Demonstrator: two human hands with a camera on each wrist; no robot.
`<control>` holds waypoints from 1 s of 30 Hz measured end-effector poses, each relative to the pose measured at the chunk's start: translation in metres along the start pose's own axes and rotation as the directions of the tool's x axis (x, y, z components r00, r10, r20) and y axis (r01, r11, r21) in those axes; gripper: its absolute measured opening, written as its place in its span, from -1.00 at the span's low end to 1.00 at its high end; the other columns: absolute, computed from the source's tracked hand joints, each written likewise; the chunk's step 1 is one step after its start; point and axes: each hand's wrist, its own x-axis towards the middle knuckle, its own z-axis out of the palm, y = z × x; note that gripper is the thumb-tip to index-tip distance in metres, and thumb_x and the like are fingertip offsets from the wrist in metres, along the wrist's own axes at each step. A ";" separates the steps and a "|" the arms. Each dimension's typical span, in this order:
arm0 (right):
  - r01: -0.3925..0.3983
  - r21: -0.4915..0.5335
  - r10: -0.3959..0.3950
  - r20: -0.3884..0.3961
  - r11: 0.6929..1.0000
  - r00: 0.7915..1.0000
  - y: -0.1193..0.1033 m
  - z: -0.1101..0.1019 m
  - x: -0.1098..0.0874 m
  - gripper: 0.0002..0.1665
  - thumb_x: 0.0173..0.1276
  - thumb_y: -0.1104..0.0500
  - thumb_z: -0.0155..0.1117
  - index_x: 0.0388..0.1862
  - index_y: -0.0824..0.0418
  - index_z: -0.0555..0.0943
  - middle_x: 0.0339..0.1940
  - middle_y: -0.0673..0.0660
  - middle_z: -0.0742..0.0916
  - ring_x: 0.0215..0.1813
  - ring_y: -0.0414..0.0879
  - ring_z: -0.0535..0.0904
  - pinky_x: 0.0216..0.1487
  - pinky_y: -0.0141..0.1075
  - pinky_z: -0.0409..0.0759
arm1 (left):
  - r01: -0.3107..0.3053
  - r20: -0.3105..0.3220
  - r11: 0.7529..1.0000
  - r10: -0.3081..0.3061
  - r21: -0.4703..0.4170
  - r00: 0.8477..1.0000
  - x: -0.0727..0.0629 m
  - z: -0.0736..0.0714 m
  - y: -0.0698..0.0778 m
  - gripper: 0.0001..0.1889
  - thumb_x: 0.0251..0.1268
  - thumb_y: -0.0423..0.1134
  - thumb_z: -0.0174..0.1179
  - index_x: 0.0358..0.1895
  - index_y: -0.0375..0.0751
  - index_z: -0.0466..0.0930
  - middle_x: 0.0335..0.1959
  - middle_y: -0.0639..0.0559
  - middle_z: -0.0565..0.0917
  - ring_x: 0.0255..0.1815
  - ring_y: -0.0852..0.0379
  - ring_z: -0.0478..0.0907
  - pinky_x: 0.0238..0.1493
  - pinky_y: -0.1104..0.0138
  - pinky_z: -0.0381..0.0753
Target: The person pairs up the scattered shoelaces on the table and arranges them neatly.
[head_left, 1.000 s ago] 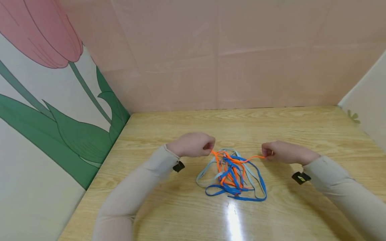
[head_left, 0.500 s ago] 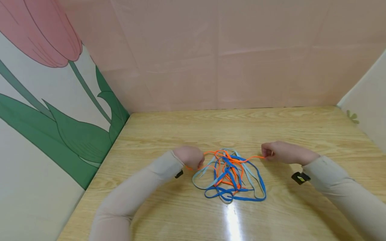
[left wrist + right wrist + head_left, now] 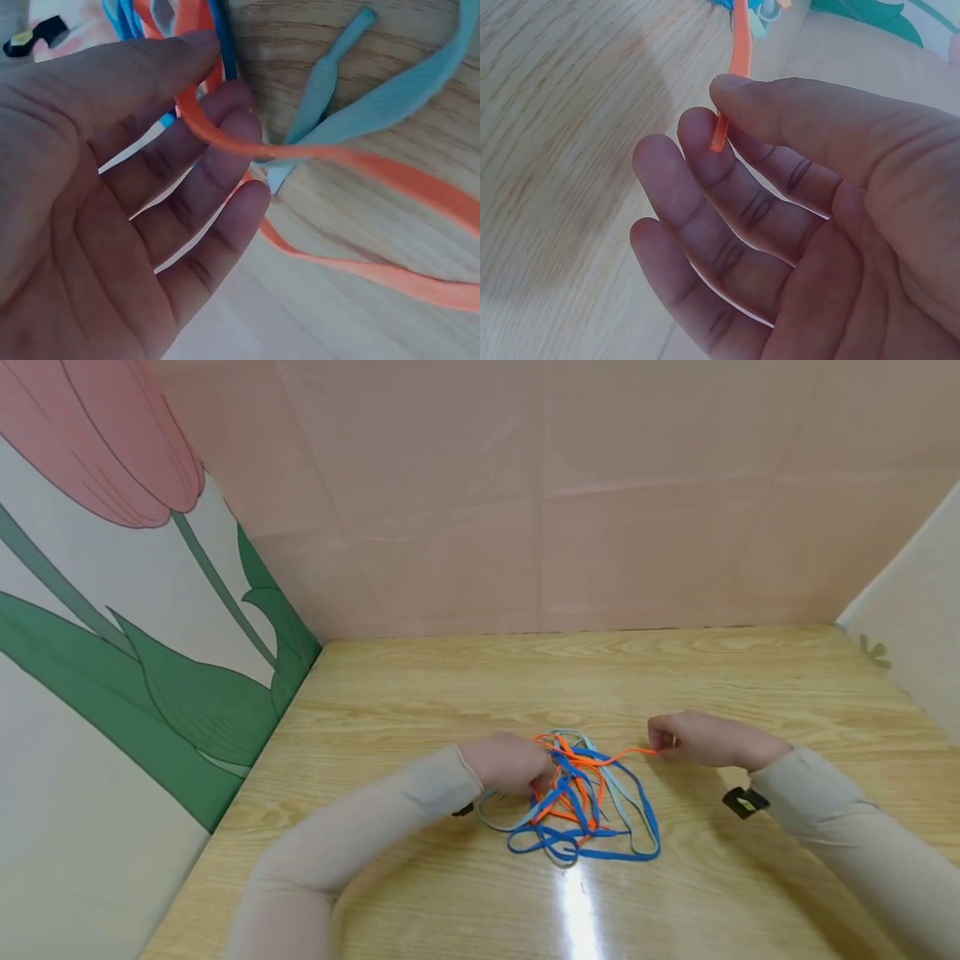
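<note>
A loose tangle of flat shoelaces lies on the wooden table, an orange shoelace (image 3: 600, 761), a blue shoelace (image 3: 649, 814) and a pale blue-green shoelace (image 3: 624, 795) looped through one another. My left hand (image 3: 512, 763) is at the tangle's left side. In the left wrist view its thumb and curled fingers (image 3: 199, 161) hold a stretch of orange shoelace, which drapes across the fingertips; the exact pinch is partly hidden behind the thumb. Right of the tangle, my right hand (image 3: 693, 739) pinches the orange shoelace's tip (image 3: 718, 139) between thumb and forefinger.
The wooden table (image 3: 420, 693) runs back to a pinkish-beige wall covering (image 3: 450, 527). A tulip-patterned panel (image 3: 187, 677) borders it on the left, a pale panel (image 3: 922, 618) on the right. Light reflects off the table (image 3: 577, 910) in front of the tangle.
My left hand first drew orange shoelace out to the left and toward me, then came back right to the tangle. The right hand has stayed in place, still pinching the orange tip.
</note>
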 end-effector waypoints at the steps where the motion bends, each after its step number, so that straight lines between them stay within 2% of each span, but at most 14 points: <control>1: 0.002 -0.001 -0.002 0.000 1.000 1.000 0.000 0.000 0.000 -0.85 0.32 0.31 0.25 -0.36 0.13 0.47 -0.43 -0.07 0.56 -0.40 -0.25 0.38 -0.41 -0.40 0.38 | 0.001 0.004 1.000 -0.001 -0.006 1.000 0.000 0.000 0.001 -0.96 0.28 -0.18 0.27 -0.33 0.09 0.65 -0.38 0.31 0.61 -0.37 0.36 0.46 -0.37 0.51 0.43; 5: 0.006 0.004 -0.006 -0.002 1.000 1.000 0.000 0.001 -0.002 -0.86 0.33 0.31 0.24 -0.36 0.14 0.47 -0.42 -0.07 0.56 -0.39 -0.25 0.39 -0.40 -0.40 0.39 | 0.009 -0.005 0.998 -0.009 -0.054 1.000 -0.005 -0.009 0.001 -0.93 0.29 -0.19 0.27 -0.38 0.02 0.62 -0.46 0.27 0.53 -0.44 0.33 0.38 -0.43 0.50 0.33; 10: 0.002 0.020 -0.002 0.002 1.000 1.000 0.001 0.001 -0.003 -0.87 0.34 0.32 0.23 -0.34 0.16 0.47 -0.43 -0.06 0.55 -0.40 -0.24 0.37 -0.41 -0.39 0.37 | 0.015 -0.066 0.992 -0.024 -0.124 0.998 -0.021 -0.033 -0.004 -0.89 0.28 -0.30 0.19 -0.40 -0.03 0.53 -0.50 0.22 0.46 -0.47 0.29 0.34 -0.47 0.48 0.27; 14: 0.003 0.015 -0.003 0.003 1.000 1.000 0.002 0.002 -0.003 -0.87 0.34 0.33 0.23 -0.34 0.16 0.47 -0.43 -0.05 0.56 -0.41 -0.24 0.37 -0.41 -0.39 0.37 | 0.044 -0.116 0.986 -0.063 -0.159 0.991 -0.034 -0.050 -0.007 -0.87 0.28 -0.29 0.16 -0.41 -0.02 0.45 -0.50 0.20 0.41 -0.45 0.28 0.33 -0.46 0.46 0.26; 19: 0.006 0.010 -0.006 -0.005 1.000 1.000 0.003 0.002 -0.003 -0.86 0.34 0.34 0.24 -0.34 0.15 0.48 -0.42 -0.06 0.57 -0.41 -0.25 0.37 -0.42 -0.40 0.38 | 0.070 -0.184 0.982 -0.103 -0.176 0.978 -0.048 -0.063 -0.014 -0.84 0.27 -0.31 0.13 -0.45 -0.01 0.40 -0.53 0.20 0.35 -0.47 0.27 0.31 -0.45 0.45 0.23; 23: 0.008 0.004 -0.008 -0.006 1.000 1.000 0.004 0.003 -0.003 -0.87 0.34 0.33 0.24 -0.34 0.15 0.48 -0.43 -0.07 0.56 -0.41 -0.26 0.37 -0.42 -0.40 0.37 | 0.081 -0.220 0.977 -0.125 -0.198 0.968 -0.055 -0.066 -0.018 -0.83 0.29 -0.30 0.12 -0.46 -0.01 0.40 -0.54 0.21 0.35 -0.48 0.28 0.30 -0.44 0.44 0.25; 26: 0.008 0.001 -0.008 -0.006 1.000 1.000 0.004 0.003 -0.002 -0.87 0.34 0.32 0.24 -0.34 0.15 0.48 -0.43 -0.07 0.56 -0.41 -0.26 0.36 -0.43 -0.40 0.37 | 0.074 -0.200 0.979 -0.113 -0.191 0.973 -0.054 -0.062 -0.019 -0.84 0.28 -0.30 0.13 -0.45 -0.01 0.42 -0.53 0.21 0.37 -0.46 0.28 0.32 -0.42 0.44 0.27; 30: -0.001 0.004 0.001 -0.004 1.000 1.000 0.002 0.004 -0.002 -0.86 0.34 0.33 0.23 -0.35 0.14 0.47 -0.43 -0.07 0.54 -0.41 -0.25 0.36 -0.43 -0.40 0.36 | 0.085 -0.087 0.981 -0.101 -0.173 0.991 -0.047 -0.046 -0.018 -0.84 0.24 -0.32 0.17 -0.46 0.00 0.45 -0.52 0.21 0.41 -0.45 0.26 0.33 -0.41 0.45 0.29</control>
